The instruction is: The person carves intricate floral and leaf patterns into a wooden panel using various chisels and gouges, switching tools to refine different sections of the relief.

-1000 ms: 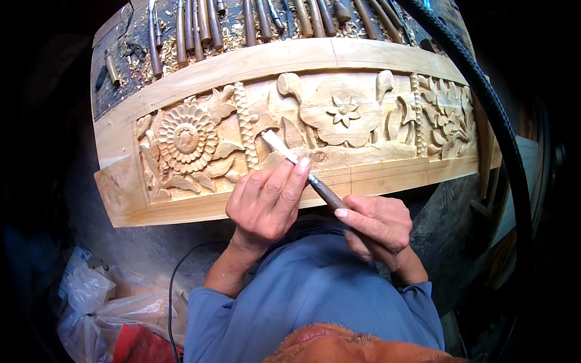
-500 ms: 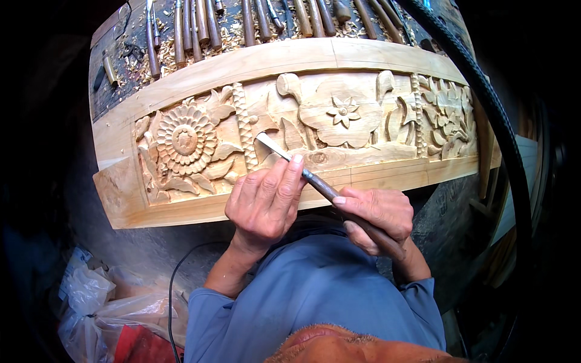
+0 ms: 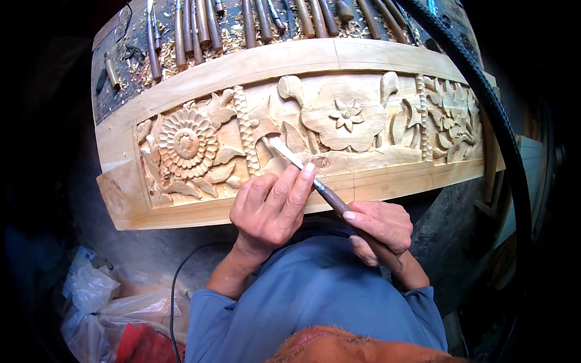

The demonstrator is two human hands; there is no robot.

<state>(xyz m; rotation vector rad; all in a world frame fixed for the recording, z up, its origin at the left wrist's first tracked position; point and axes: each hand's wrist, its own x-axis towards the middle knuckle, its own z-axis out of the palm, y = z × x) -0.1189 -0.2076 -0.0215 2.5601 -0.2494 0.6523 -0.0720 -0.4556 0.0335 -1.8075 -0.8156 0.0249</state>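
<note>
A carved wooden panel (image 3: 381,186) lies across the bench in front of me, with flowers, leaves and beaded dividers in relief. My right hand (image 3: 384,228) is wrapped round the dark wooden handle of a carving chisel (image 3: 334,201). Farther up the tool, my left hand (image 3: 270,204) grips it near the metal shank, index fingertip against the steel. The chisel's bright blade slants up and left, its edge at a recess beside the left beaded divider (image 3: 247,130). Left of that divider is a round many-petalled flower (image 3: 186,143). The thumb of my left hand is mostly hidden.
Several wooden-handled carving tools (image 3: 249,27) lie along the back of the bench among wood shavings (image 3: 229,43). A thick dark cable (image 3: 505,121) curves down the right side. Clear plastic bags (image 3: 91,296) and red material (image 3: 145,345) sit at lower left.
The chisel and my left hand have shifted slightly right in the picture, and the blade looks a little turned. Both hands keep their hold; the panel also appears slightly farther right.
</note>
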